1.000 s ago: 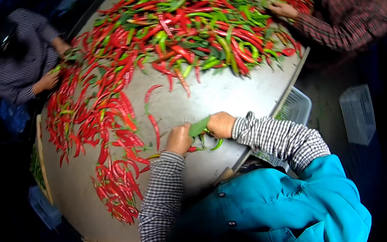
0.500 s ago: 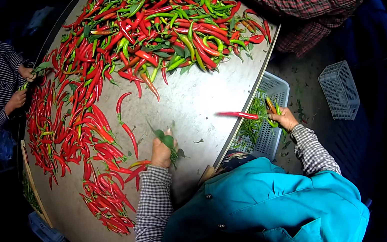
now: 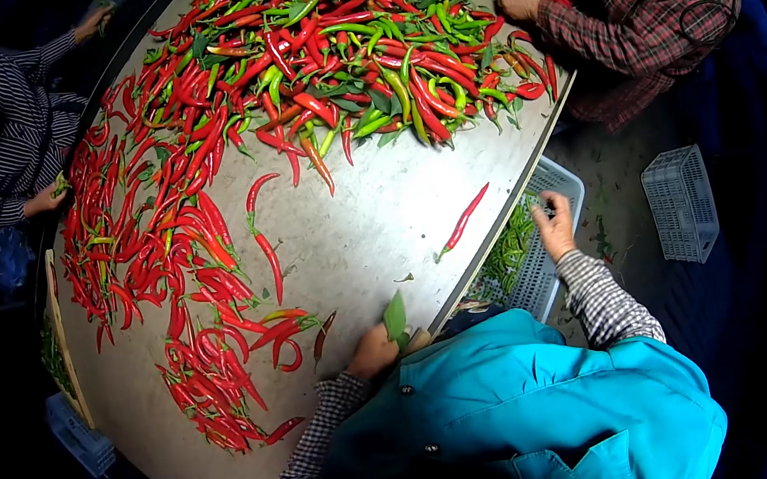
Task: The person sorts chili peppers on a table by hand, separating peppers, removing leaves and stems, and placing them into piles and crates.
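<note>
My left hand (image 3: 374,352) is closed on a green leaf (image 3: 395,318) at the near edge of the table (image 3: 353,234). Out over the basket (image 3: 548,265) of green peppers (image 3: 510,254), beyond the table's right edge, my right hand (image 3: 556,224) has its fingers curved apart with nothing between them. A single red pepper (image 3: 465,220) lies on the table near that edge. A dark red pepper (image 3: 324,336) rests just left of my left hand, beside the pile of red peppers (image 3: 216,386).
A large heap of red and green peppers (image 3: 354,53) covers the far side. One co-worker in stripes (image 3: 15,127) is at the left, another in plaid (image 3: 648,7) at the right. An upright crate (image 3: 681,205) stands on the floor at the right.
My left hand has moved toward the near edge with the leaf. My right hand has let go of its peppers; the red one now lies on the table. Both co-workers' hands have moved.
</note>
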A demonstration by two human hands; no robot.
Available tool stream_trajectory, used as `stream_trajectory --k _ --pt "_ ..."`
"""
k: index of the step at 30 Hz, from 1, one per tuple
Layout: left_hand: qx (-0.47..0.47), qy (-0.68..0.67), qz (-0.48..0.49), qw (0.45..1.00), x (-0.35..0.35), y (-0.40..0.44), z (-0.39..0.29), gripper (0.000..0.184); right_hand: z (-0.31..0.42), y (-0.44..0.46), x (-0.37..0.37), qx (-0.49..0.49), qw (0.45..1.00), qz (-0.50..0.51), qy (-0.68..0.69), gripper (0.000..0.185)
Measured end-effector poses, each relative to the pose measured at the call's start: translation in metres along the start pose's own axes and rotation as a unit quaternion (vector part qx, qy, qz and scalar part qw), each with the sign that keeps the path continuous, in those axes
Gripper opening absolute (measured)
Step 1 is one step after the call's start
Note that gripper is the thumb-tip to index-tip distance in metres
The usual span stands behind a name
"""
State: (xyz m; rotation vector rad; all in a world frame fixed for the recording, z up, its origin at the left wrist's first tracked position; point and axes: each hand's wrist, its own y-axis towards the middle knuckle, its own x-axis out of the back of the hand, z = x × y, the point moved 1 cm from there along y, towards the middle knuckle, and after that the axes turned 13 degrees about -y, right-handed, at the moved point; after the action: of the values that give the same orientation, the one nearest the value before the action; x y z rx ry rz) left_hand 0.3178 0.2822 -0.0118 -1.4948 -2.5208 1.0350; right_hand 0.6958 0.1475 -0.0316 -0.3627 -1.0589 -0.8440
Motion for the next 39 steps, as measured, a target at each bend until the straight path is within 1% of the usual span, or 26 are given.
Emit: stream_trajectory --k 2,3,6,8,10,12,14,16,17,18,19,20,22,24,26,28,29,30,32,33,34,35,36,37,38,39 --pt "-0.006 -0.024 0.028 0.999 0.003 0.002 0.030 0.033 0.078 -0.002 0.015 0.147 0.988 -0.003 -0.054 0.029" --pt "-0.006 -0.049 0.057 0.997 0.005 0.004 0.046 0.036 0.091 -0.005 0.006 0.200 0.978 -0.004 -0.054 0.030" --pt "0.017 -0.087 0.089 0.992 0.002 -0.004 0.040 0.037 0.141 0.002 -0.007 0.289 0.944 0.129 -0.099 0.037" --pt "0.028 -0.098 0.089 0.991 -0.003 -0.008 0.032 0.038 0.143 0.008 -0.035 0.309 0.919 0.163 -0.183 0.039" --pt "0.035 -0.116 0.080 0.989 -0.006 -0.014 0.027 0.039 0.136 0.020 -0.053 0.351 0.894 0.183 -0.210 0.028" --pt "0.043 -0.149 0.077 0.985 -0.005 -0.022 0.027 0.040 0.152 0.031 -0.052 0.353 0.874 0.259 -0.212 0.027" --pt "0.050 -0.183 0.078 0.979 -0.001 -0.034 0.026 0.041 0.178 0.029 -0.059 0.371 0.871 0.243 -0.213 0.025" --pt "0.061 -0.222 0.075 0.970 0.001 -0.045 0.027 0.042 0.210 0.017 -0.078 0.226 0.898 0.378 0.001 0.023" --pt "0.074 -0.259 0.064 0.961 0.003 -0.050 0.026 0.043 0.229 0.004 -0.088 0.245 0.889 0.381 0.067 0.022" --pt "0.098 -0.311 0.046 0.944 0.002 -0.056 0.022 0.044 0.248 -0.009 -0.102 0.240 0.871 0.427 0.037 0.024" --pt "0.166 -0.443 -0.001 0.881 -0.010 -0.074 -0.009 0.042 0.269 -0.025 -0.117 0.291 0.856 0.425 0.024 0.027" --pt "0.159 -0.444 -0.008 0.882 -0.010 -0.068 -0.001 0.042 0.285 -0.044 -0.135 0.324 0.838 0.433 0.067 0.030" --pt "0.060 -0.309 -0.117 0.942 -0.008 -0.055 0.020 0.043 0.331 -0.071 -0.135 0.363 0.740 0.536 0.181 0.040" --pt "0.038 -0.315 -0.122 0.941 -0.004 -0.055 0.029 0.041 0.357 -0.076 -0.156 0.468 0.760 0.395 0.218 0.045" --pt "0.003 -0.319 -0.111 0.941 -0.002 -0.052 0.033 0.036 0.364 -0.054 -0.171 0.481 0.806 0.315 0.141 0.050" --pt "-0.092 -0.179 -0.195 0.960 0.017 -0.028 0.068 0.030 0.370 -0.031 -0.187 0.423 0.861 0.279 0.044 0.051" --pt "-0.023 -0.207 -0.200 0.957 0.032 -0.020 0.072 0.028 0.375 -0.029 -0.196 0.391 0.865 0.314 -0.019 0.053" --pt "-0.006 -0.339 -0.204 0.918 0.039 -0.018 0.064 0.018 0.381 -0.029 -0.205 0.355 0.864 0.346 -0.082 0.055" --pt "-0.032 -0.424 -0.297 0.855 0.053 -0.021 0.033 0.016 0.396 -0.054 -0.218 0.374 0.838 0.389 -0.085 0.059" --pt "-0.038 -0.429 -0.299 0.852 0.069 -0.020 0.042 0.016 0.400 -0.074 -0.232 0.401 0.830 0.386 -0.038 0.057" --pt "-0.070 -0.445 -0.311 0.837 0.082 -0.019 0.050 0.015 0.407 -0.087 -0.236 0.464 0.788 0.401 -0.048 0.057" --pt "-0.087 -0.450 -0.344 0.819 0.098 -0.018 0.059 0.014 0.412 -0.101 -0.241 0.503 0.754 0.423 0.018 0.059" --pt "-0.101 -0.455 -0.377 0.800 0.113 -0.022 0.063 0.012 0.412 -0.113 -0.263 0.560 0.682 0.462 0.089 0.065" --pt "-0.100 -0.465 -0.413 0.777 0.128 -0.029 0.060 0.011 0.424 -0.118 -0.254 0.565 0.597 0.567 0.045 0.071" --pt "-0.097 -0.474 -0.449 0.752 0.144 -0.038 0.057 0.010 0.431 -0.125 -0.244 0.647 0.576 0.486 0.112 0.060" --pt "-0.073 -0.489 -0.472 0.730 0.155 -0.049 0.049 0.009 0.444 -0.124 -0.244 0.645 0.570 0.493 0.126 0.051"
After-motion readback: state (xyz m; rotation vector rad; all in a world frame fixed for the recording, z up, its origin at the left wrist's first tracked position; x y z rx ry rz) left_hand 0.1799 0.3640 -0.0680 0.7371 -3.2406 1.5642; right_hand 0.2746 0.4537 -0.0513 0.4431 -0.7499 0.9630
